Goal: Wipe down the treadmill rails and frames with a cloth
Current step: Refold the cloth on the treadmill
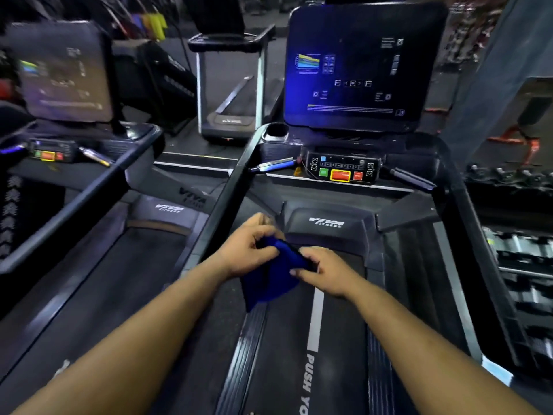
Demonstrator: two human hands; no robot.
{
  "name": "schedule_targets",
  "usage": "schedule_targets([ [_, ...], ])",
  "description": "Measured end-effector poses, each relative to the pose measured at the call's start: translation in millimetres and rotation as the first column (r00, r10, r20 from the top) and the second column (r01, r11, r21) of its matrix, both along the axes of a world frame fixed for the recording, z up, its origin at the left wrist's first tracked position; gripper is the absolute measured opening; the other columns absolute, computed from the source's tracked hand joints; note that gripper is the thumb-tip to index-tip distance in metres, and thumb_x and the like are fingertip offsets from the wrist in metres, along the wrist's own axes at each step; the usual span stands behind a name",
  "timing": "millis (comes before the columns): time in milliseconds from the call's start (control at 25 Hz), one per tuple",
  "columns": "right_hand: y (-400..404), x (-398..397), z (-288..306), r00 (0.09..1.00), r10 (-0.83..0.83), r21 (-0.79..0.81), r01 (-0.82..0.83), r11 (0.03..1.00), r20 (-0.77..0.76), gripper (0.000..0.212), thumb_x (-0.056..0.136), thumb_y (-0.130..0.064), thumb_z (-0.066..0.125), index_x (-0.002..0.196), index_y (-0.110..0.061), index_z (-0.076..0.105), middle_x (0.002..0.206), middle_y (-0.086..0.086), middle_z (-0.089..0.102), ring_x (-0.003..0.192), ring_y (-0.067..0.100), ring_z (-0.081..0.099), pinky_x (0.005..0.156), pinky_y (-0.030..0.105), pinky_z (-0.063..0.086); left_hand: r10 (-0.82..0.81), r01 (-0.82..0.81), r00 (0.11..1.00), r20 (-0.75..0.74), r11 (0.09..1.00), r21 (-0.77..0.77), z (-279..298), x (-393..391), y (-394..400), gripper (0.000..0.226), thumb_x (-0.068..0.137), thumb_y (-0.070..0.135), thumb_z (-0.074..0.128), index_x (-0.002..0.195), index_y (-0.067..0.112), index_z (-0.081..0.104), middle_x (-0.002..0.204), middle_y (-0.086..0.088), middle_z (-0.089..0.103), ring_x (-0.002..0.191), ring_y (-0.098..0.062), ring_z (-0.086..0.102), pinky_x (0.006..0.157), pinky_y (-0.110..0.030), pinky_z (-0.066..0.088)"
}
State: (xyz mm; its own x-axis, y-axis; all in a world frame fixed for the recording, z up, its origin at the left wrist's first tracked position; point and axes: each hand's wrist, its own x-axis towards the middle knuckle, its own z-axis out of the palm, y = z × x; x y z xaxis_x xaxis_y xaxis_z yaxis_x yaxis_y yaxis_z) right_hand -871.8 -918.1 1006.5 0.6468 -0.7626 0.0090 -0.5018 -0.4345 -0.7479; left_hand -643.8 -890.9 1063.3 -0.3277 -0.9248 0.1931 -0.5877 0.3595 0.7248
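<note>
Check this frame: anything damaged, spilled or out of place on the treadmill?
Nothing stands out. Both hands, left and right, hold the dark blue cloth above the black treadmill belt; the lit console screen looks intact.

- Both forearms bare, reaching forward from the bottom edge and converging toward frame centre.
- Left hand (250, 250): back of hand up, fingers curled inward, thumb tucked against them, pinching the upper edge of the blue cloth (269, 280).
- Right hand (323, 269): slightly lower and nearer than the left, knuckles up, fingers curled, thumb pointing left, gripping the cloth's right side.
- Hands sit just beside each other, cloth bunched between them, loose part hanging below the left wrist.
- Wrists roughly straight, elbows out of view.
</note>
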Motion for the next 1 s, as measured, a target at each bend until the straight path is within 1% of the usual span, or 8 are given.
schedule_targets([
  [120, -8, -6, -4, 0.973, 0.065, -0.037, -0.075, 0.996, -0.221, 0.018, 0.086, -0.049, 0.065, 0.081, -0.036, 0.052, 0.09, -0.01, 0.057, 0.084, 0.013, 0.055, 0.08, 0.042, 0.05, 0.228, -0.221, 0.967, 0.116, 0.973, -0.068, 3, 24, 3, 0.032, 0.072, 0.04, 0.061, 0.095, 0.021, 0.074, 0.097, 0.001, 0.05, 0.096, -0.018, 0.055, 0.091, -0.038, 0.048],
  [240, -15, -22, -13, 0.93, 0.011, -0.022, -0.021, 1.0, -0.366, 0.027, 0.09, -0.052, 0.06, 0.075, -0.03, 0.053, 0.083, -0.009, 0.058, 0.08, 0.014, 0.056, 0.076, 0.04, 0.051, 0.481, -0.457, 0.851, 0.209, 0.876, -0.157, 11, 47, 9, 0.035, 0.073, 0.048, 0.059, 0.097, 0.026, 0.072, 0.096, 0.004, 0.06, 0.098, -0.024, 0.06, 0.088, -0.041, 0.049],
  [440, -22, -30, -9, 0.964, -0.259, 0.217, 0.265, 0.939, -0.057, 0.042, 0.085, -0.049, 0.07, 0.064, -0.019, 0.049, 0.056, -0.005, 0.049, 0.052, 0.013, 0.045, 0.055, 0.033, 0.037, 0.631, -0.689, 0.482, 0.608, 0.702, -0.182, 0, 64, 33, 0.045, 0.083, 0.068, 0.055, 0.082, 0.023, 0.058, 0.079, 0.003, 0.068, 0.087, -0.028, 0.065, 0.074, -0.037, 0.036],
  [600, -6, -7, -2, 0.868, -0.47, 0.517, 0.333, 0.788, 0.158, 0.046, 0.077, -0.053, 0.077, 0.068, -0.019, 0.047, 0.066, 0.01, 0.043, 0.061, 0.02, 0.038, 0.055, 0.034, 0.028, 0.571, -0.8, 0.447, 0.688, 0.6, 0.022, -7, 50, 37, 0.058, 0.083, 0.075, 0.048, 0.068, 0.019, 0.057, 0.064, 0.005, 0.052, 0.071, -0.023, 0.051, 0.08, -0.037, 0.042],
  [720, 9, 17, -6, 0.823, -0.532, 0.622, 0.313, 0.717, 0.199, 0.047, 0.072, -0.063, 0.076, 0.075, -0.021, 0.054, 0.073, 0.01, 0.048, 0.065, 0.022, 0.038, 0.059, 0.038, 0.029, 0.662, -0.699, 0.696, 0.278, 0.534, 0.477, -17, 32, 35, 0.048, 0.089, 0.051, 0.064, 0.064, 0.01, 0.059, 0.066, -0.006, 0.058, 0.065, -0.022, 0.051, 0.06, -0.03, 0.038],
  [800, 22, 36, -3, 0.826, -0.523, 0.653, 0.28, 0.704, 0.211, 0.03, 0.083, -0.045, 0.073, 0.079, -0.018, 0.061, 0.072, 0.012, 0.052, 0.059, 0.02, 0.042, 0.056, 0.033, 0.034, 0.685, -0.44, 0.722, -0.098, 0.564, 0.699, -21, 19, 40, 0.019, 0.091, 0.024, 0.067, 0.08, 0.008, 0.068, 0.068, -0.007, 0.065, 0.057, -0.018, 0.056, 0.053, -0.024, 0.04],
  [880, 33, 55, -1, 0.823, -0.527, 0.655, 0.28, 0.702, 0.214, 0.016, 0.091, -0.024, 0.069, 0.081, -0.013, 0.064, 0.072, 0.012, 0.061, 0.058, 0.015, 0.051, 0.054, 0.027, 0.04, 0.585, -0.241, 0.763, -0.276, 0.653, 0.718, -26, 5, 49, 0.008, 0.094, 0.006, 0.061, 0.098, 0.007, 0.067, 0.075, -0.006, 0.068, 0.05, -0.006, 0.059, 0.043, -0.019, 0.043],
  [1000, 46, 80, 1, 0.807, -0.544, 0.608, 0.317, 0.728, 0.23, 0.015, 0.089, -0.018, 0.071, 0.081, -0.006, 0.069, 0.072, 0.017, 0.068, 0.061, 0.02, 0.056, 0.056, 0.03, 0.045, 0.5, -0.214, 0.786, -0.363, 0.771, 0.599, -46, 0, 57, 0.022, 0.093, -0.004, 0.058, 0.114, 0.0, 0.065, 0.086, -0.011, 0.066, 0.055, -0.004, 0.057, 0.042, -0.013, 0.04],
])
